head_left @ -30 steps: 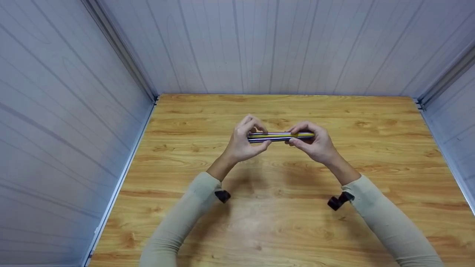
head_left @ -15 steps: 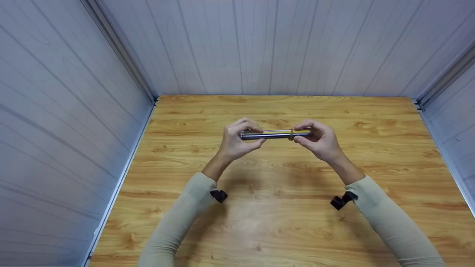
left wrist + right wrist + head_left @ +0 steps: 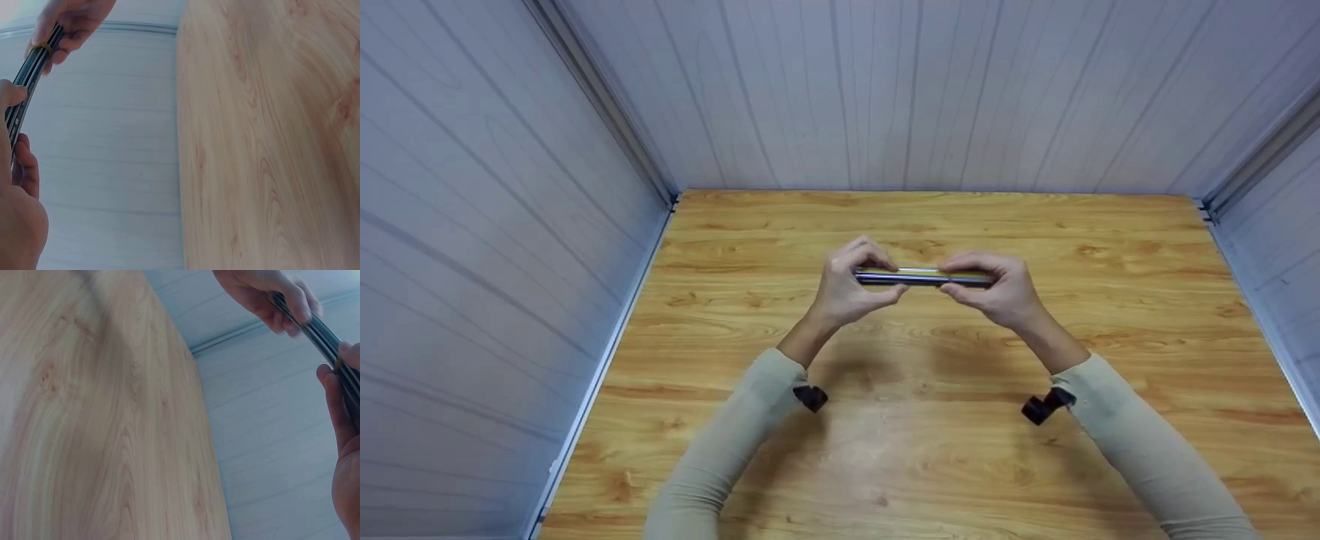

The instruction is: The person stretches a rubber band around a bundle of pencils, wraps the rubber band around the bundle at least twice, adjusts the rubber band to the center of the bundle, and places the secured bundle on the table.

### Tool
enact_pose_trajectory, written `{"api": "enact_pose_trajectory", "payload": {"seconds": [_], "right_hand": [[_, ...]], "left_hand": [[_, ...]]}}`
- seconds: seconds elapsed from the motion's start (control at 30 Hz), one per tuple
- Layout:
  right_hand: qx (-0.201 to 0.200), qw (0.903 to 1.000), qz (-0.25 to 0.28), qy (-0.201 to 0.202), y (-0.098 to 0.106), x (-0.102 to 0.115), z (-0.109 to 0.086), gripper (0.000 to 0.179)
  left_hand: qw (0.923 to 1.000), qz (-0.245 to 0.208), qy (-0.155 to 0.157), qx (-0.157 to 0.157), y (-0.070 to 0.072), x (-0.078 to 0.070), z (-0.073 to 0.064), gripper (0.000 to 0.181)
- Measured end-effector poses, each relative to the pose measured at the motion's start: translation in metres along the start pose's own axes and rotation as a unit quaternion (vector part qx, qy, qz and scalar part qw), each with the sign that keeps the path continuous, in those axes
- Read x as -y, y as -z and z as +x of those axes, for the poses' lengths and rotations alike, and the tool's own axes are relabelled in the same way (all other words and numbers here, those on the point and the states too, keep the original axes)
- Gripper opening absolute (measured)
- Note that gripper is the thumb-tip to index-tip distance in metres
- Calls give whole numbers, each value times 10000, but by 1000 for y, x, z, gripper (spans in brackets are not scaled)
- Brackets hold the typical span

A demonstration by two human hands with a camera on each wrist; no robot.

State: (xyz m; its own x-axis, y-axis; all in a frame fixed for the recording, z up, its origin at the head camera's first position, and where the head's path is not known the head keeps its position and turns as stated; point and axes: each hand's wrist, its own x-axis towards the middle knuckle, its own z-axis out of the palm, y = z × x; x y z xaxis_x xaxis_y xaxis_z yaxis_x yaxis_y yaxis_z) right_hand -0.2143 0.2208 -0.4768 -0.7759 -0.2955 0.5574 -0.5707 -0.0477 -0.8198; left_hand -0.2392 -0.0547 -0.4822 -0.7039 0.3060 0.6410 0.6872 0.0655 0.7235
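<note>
A bundle of slim striped pencils point(image 3: 919, 279) is held level in the air, crosswise between my two hands. My left hand point(image 3: 844, 289) pinches its left end, thumb below and fingers above. At the other end, my right hand point(image 3: 1009, 291) holds the bundle between thumb and fingers. A yellowish-brown rubber band point(image 3: 46, 48) goes round the pencils beside the right fingertips, as the left wrist view shows. In the right wrist view the dark pencils point(image 3: 320, 338) run between both hands. The fingers hide both ends in part.
Below the hands lies a wood-grain tabletop point(image 3: 885, 450). Pale panelled walls stand at the back point(image 3: 870, 97) and on the left point(image 3: 472, 262), with another at the right edge. A small black device hangs at each wrist.
Both hands shifted left with the pencils, then came back right. The bundle has turned about its length, showing less yellow. My right fingers now lie further in, over the rubber band.
</note>
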Motion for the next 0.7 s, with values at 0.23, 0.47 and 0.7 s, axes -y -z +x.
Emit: {"api": "enact_pose_trajectory", "payload": {"seconds": [0.23, 0.47, 0.7], "right_hand": [[106, 9998, 87, -127, -1, -1, 0, 28], [-91, 10000, 1, -40, 4, -2, -2, 29], [-79, 9998, -60, -154, 0, 1, -1, 27]], "left_hand": [[9998, 100, 128, 120, -1, -4, 2, 24], [9998, 113, 144, -55, 4, -3, 2, 22], [9997, 181, 135, -4, 3, -4, 2, 24]]}}
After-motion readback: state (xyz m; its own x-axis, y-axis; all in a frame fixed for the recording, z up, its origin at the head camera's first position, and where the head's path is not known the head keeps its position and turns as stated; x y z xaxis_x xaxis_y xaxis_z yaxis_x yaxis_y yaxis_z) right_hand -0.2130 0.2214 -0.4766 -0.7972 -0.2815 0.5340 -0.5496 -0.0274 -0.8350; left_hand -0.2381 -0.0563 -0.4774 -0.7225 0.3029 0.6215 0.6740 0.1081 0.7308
